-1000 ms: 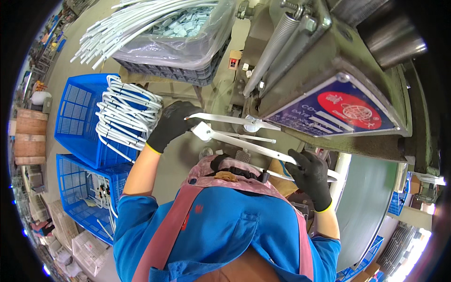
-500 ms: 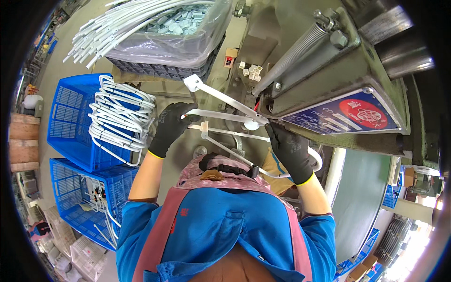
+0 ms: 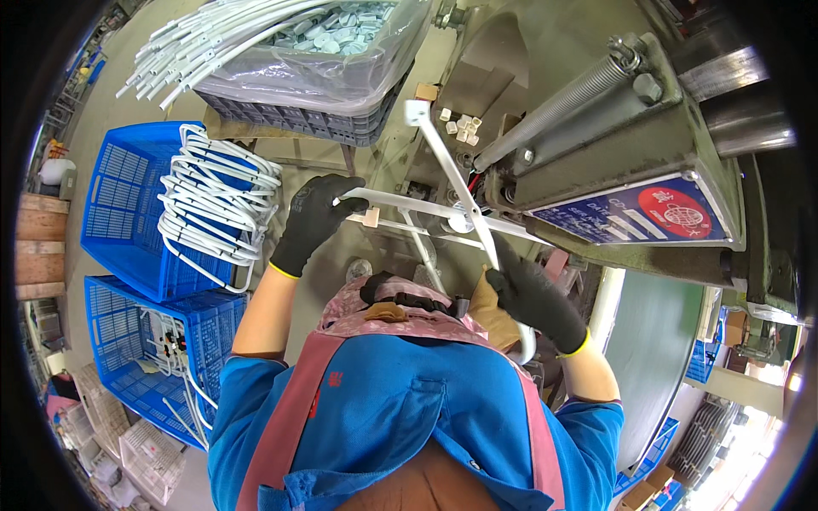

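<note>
My left hand (image 3: pixel 317 217), in a black glove with a yellow cuff, is closed on the left end of a white metal tube (image 3: pixel 400 201). That tube runs right, under the machine head. My right hand (image 3: pixel 535 296), gloved the same way, grips a second white tube (image 3: pixel 449 168) that crosses the first and seems joined to it. A square white plate (image 3: pixel 417 111) tops this second tube, and its lower end bends round below my right hand. A white block (image 3: pixel 371 217) sits near my left fingers, beside thinner white bars of the frame.
A grey-green machine with a coil spring (image 3: pixel 569 102) overhangs the right side. Small white caps (image 3: pixel 461 126) lie on its bed. Left are two blue crates (image 3: pixel 128 213), with bent white tubes (image 3: pixel 217 204). Behind stands a plastic-lined crate (image 3: pixel 315 85) of small parts under long white tubes.
The plated tube has swung steeper, its plate end moving right and away. My right hand has shifted down and slightly right along with it. My left hand keeps its hold.
</note>
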`<state>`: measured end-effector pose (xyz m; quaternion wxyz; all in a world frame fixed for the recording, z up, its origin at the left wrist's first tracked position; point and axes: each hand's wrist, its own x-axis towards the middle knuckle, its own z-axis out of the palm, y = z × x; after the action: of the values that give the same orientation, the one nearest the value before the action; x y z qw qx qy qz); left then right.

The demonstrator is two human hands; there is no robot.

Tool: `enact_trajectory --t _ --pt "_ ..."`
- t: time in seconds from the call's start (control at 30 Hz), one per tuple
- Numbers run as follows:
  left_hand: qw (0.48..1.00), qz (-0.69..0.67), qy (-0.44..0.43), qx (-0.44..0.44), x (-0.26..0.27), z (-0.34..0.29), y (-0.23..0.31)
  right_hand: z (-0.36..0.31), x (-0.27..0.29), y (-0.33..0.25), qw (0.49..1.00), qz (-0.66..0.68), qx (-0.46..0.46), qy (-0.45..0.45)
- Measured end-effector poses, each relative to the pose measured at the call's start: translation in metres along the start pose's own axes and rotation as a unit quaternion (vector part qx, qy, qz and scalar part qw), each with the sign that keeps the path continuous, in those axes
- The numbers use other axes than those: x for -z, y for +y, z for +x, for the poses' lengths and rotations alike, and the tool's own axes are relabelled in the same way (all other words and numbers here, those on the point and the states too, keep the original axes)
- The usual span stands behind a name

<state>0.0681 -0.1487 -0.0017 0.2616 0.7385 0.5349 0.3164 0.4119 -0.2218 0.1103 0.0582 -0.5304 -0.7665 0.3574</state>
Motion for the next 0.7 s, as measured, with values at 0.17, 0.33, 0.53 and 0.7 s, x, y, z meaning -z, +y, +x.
enact_trajectory --t 0.17,0.33,0.53,0.7 --pt "0.999 0.005 -0.027 0.018 0.004 0.006 0.003 0.004 -0.049 0.005 0.983 0.011 0.067 0.168" --pt "0.986 -0.139 0.084 -0.024 -0.002 -0.002 0.034 0.006 -0.068 0.023 0.982 0.016 0.024 0.188" --pt "0.697 -0.679 -0.151 0.175 -0.037 -0.050 0.078 0.004 -0.068 0.023 0.983 -0.002 0.003 0.183" --pt "0.782 -0.538 -0.289 0.125 -0.060 -0.054 0.089 0.006 -0.065 0.022 0.982 -0.005 0.014 0.187"
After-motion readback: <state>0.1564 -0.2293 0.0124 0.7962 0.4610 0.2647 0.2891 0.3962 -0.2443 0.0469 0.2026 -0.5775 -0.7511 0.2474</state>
